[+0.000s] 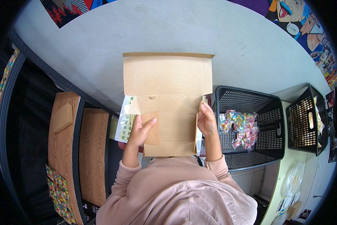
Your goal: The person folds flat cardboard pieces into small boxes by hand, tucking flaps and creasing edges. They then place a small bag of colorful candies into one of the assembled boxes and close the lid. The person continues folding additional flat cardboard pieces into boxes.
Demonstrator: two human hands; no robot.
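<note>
An unfolded brown cardboard box [176, 120] is held in front of my body, its large lid panel standing toward the wall. My left hand [140, 132] grips the box's near left side, thumb lying on a folded-in side flap [152, 129]; its other fingers are mostly hidden. On the opposite side my right hand [206, 118] is closed around the right edge, where a side flap is bent up. A printed white and green sheet [124, 123] shows from beneath the box at the left.
Right of the box, a black plastic basket [249, 90] holds small colourful wrapped packets [240, 127]. Beyond it stands a smaller black basket [307, 120]. Wooden shelves [93, 150] are on the left, with a small brown box [63, 118] on one. A pale wall [168, 30] rises ahead.
</note>
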